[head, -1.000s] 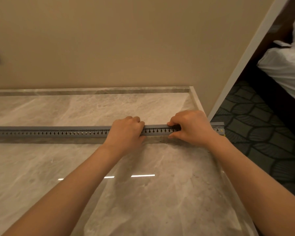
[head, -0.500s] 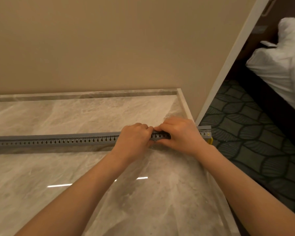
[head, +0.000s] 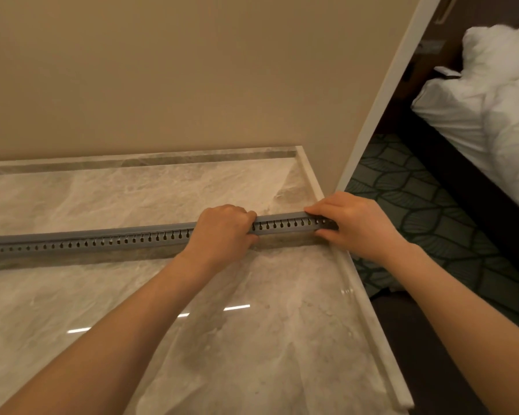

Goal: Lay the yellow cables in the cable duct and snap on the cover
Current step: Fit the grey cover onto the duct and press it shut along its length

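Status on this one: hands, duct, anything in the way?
Left hand grips duct. Right hand pinches near its right end. Duct flat on counter, cover looks on, cables hidden. Nothing blocking.

Bare left hand (head: 222, 232), bare right hand (head: 355, 224); forearms (head: 138, 322) bare to frame edge.

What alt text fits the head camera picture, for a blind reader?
A person's left hand and right hand grip a long grey slotted plastic cable duct near the right edge of a glossy beige marble counter. A plain beige wall stands behind.
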`<state>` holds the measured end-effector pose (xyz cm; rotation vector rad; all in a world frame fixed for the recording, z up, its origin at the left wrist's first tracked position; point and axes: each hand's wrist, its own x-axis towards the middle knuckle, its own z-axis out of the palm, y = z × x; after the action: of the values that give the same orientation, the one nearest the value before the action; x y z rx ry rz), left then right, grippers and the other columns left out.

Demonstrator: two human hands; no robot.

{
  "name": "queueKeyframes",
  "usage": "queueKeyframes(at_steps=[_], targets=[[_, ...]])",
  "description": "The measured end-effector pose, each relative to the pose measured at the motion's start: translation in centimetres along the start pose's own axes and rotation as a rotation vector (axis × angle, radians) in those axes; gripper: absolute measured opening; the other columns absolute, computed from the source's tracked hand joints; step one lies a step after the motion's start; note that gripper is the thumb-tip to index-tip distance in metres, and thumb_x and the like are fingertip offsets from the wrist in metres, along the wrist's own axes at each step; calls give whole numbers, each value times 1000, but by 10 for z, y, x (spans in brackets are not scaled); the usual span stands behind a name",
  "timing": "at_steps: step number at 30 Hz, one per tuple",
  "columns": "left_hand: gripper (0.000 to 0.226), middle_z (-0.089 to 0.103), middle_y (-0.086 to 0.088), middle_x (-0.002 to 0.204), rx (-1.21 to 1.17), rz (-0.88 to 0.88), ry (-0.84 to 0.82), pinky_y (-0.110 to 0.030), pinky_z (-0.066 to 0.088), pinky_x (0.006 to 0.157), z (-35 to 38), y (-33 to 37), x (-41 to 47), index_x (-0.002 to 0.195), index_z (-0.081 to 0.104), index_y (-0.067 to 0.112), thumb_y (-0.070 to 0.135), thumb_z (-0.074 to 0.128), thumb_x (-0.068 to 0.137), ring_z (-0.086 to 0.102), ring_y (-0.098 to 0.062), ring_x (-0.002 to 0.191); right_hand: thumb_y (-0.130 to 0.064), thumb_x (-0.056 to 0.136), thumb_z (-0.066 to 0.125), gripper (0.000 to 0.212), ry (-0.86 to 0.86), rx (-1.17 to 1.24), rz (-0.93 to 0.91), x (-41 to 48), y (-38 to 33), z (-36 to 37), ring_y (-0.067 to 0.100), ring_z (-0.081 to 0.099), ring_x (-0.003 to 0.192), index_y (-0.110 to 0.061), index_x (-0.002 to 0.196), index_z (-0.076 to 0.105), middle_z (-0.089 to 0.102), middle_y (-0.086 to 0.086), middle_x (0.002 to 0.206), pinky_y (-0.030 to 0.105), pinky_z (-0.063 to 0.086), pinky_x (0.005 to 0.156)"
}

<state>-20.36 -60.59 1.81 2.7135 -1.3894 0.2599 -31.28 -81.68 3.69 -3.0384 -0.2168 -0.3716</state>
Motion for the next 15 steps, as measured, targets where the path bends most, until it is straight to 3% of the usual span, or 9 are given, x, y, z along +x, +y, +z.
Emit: queueKeyframes(at_steps=[7,11,15], targets=[[27,64,-1,85,13,11,5,-29,32,59,1,-1,0,99,59,16,39,51,89,57,-21,81,-25,78,70,43,-182,-18,68,1,17,-12,18,56,100,-20,119,58,63,-1,109,37,50,81],[26,63,-1,85,23,11,-8,-29,32,59,0,-1,0,98,59,16,39,51,89,57,-20,80,-29,79,68,28,-310,-120,46,15,17,-19,19,58,88,-20,104,59,63,-2,97,33,49,73],[26,63,0,84,20,5,-7,-28,33,59,0,-1,-1,98,59,16,39,51,89,57,-20,80,-29,79,67,23,-355,-149,-6,22,18,-24,18,58,81,-18,99,60,64,-2,90,25,37,65]])
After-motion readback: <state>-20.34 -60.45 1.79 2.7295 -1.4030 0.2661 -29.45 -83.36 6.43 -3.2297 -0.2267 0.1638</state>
